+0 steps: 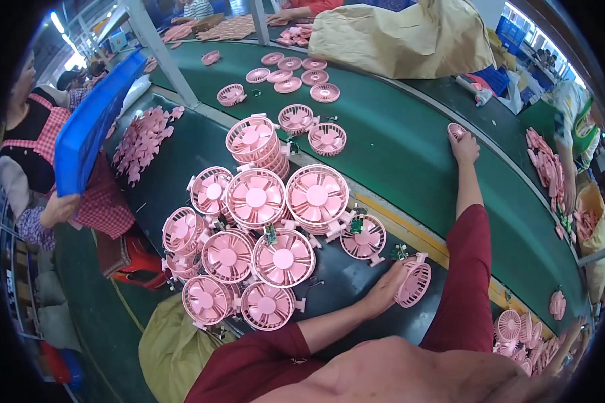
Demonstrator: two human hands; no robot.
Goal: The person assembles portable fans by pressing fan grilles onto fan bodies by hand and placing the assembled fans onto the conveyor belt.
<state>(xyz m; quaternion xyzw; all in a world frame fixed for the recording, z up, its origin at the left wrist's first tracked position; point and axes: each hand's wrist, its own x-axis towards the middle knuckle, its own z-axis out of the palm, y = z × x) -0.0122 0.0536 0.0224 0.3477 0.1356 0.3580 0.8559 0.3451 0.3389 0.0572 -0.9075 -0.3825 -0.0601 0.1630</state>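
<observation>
My left hand (385, 290) is closed around the side of a pink fan housing (413, 285), tipped on edge just above the dark worktop. A small green circuit board (400, 252) shows beside its upper rim. Stretched out over the green conveyor belt, my right hand (466, 149) pinches a small round pink fan grille (456, 131). Left of my left hand, a single pink fan with blades (363, 237) lies on the worktop. Beyond it stand stacks of pink fans (284, 258), some with green boards hanging by them.
Pink grilles (288, 84) and fan housings (327, 138) sit on the belt (396, 141). A metal post (161, 54) rises at the worktop's far edge, near pink pieces (146, 138). On the left, a co-worker holds a blue crate (94, 124). More pink grilles (509, 326) are heaped lower right.
</observation>
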